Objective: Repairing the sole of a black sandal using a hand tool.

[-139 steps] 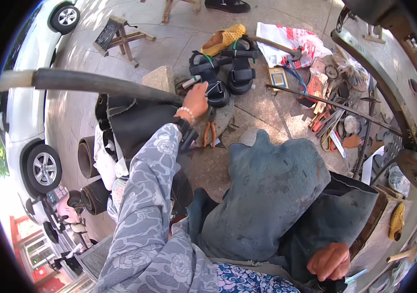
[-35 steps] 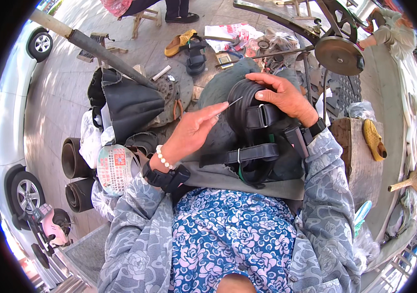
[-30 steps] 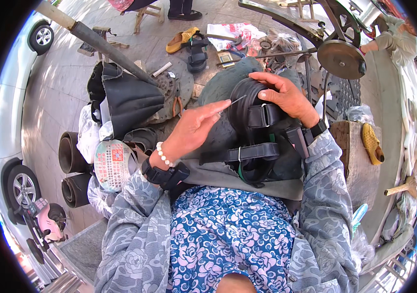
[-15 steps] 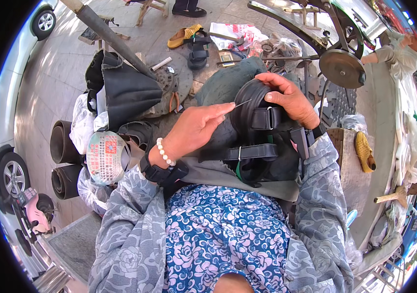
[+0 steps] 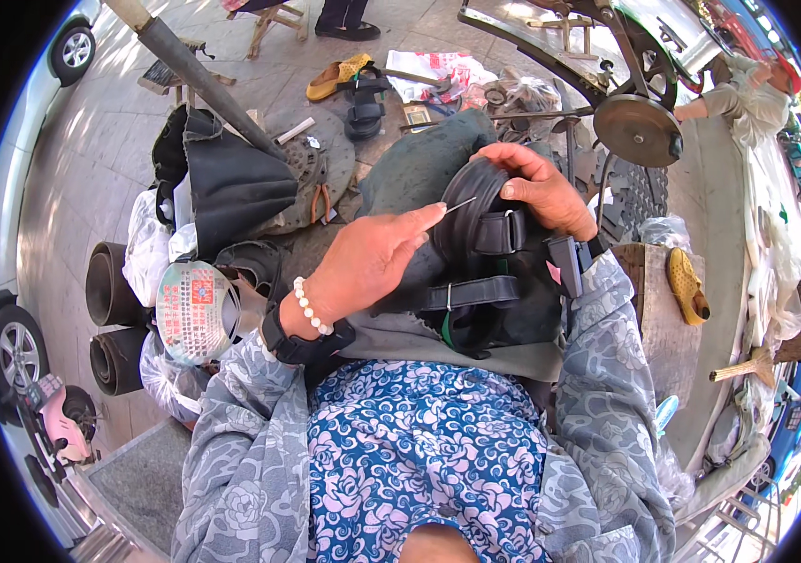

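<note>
A black strappy sandal [image 5: 452,230] rests on my lap, on dark cloth. My right hand [image 5: 550,192] is wrapped over its far end, thumb on top and fingers round the outer side. Pinched between thumb and forefinger of my left hand [image 5: 374,255] is a thin metal needle-like tool [image 5: 460,203]. Its point lies over the ribbed edge of the sandal; whether it pierces the material I cannot tell. A buckled strap [image 5: 498,233] is nearer me, and below it another black strap [image 5: 477,293] bears a metal ring.
Ahead on the ground lie a yellow shoe [image 5: 339,75], another black sandal [image 5: 364,111] and pliers [image 5: 321,199]. A machine with a handwheel [image 5: 638,130] stands at far right. Another yellow shoe [image 5: 687,286] sits on a wooden board. Black sheet material [image 5: 236,183] and dark rolls [image 5: 111,283] are left.
The whole view has shifted slightly, so the surroundings sit a little further left. Both hands keep nearly the same hold on the sandal and the needle-like tool.
</note>
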Tool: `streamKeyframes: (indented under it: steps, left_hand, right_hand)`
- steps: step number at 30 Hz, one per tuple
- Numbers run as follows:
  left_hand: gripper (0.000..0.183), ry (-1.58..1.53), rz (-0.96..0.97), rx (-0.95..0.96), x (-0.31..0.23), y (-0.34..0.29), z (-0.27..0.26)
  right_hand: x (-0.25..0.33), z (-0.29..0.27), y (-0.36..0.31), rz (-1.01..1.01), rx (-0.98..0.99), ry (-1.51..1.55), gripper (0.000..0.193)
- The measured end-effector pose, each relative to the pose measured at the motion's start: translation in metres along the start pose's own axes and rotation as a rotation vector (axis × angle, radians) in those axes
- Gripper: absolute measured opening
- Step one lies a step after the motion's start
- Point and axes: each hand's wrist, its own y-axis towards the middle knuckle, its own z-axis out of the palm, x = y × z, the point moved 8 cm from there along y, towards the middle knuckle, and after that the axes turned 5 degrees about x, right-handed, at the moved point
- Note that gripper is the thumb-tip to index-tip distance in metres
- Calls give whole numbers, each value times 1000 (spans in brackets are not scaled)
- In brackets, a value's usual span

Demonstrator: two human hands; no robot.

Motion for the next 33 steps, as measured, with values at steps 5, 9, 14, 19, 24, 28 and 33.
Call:
streamKeyframes:
  steps: [5, 9, 14, 19, 24, 28, 33]
  left_hand:
    - [35, -105, -74, 50, 7, 1, 3]
    - [32, -169, -89, 26, 13, 3, 1]
    - [34, -218, -107, 19, 22, 5, 1]
    - [39, -646, -363, 71, 24, 1, 3]
    - [42, -750, -281, 197, 2, -1, 26]
    - [42, -603, -163, 239, -18, 7, 39]
    - [45, -290, -11, 149, -25, 9, 33]
  right_hand:
    - [0, 0, -1, 9, -34, 2, 55]
    - [6, 3, 4, 15, -61, -254, 53]
    - [27, -2, -2, -27, -144, -469, 42]
    - [51, -47, -60, -230, -267, -74, 47]
    - [34, -97, -109, -484, -384, 227, 57]
    - [14, -113, -138, -543, -470, 310, 60]
    - [3, -115, -146, -542, -511, 327, 60]
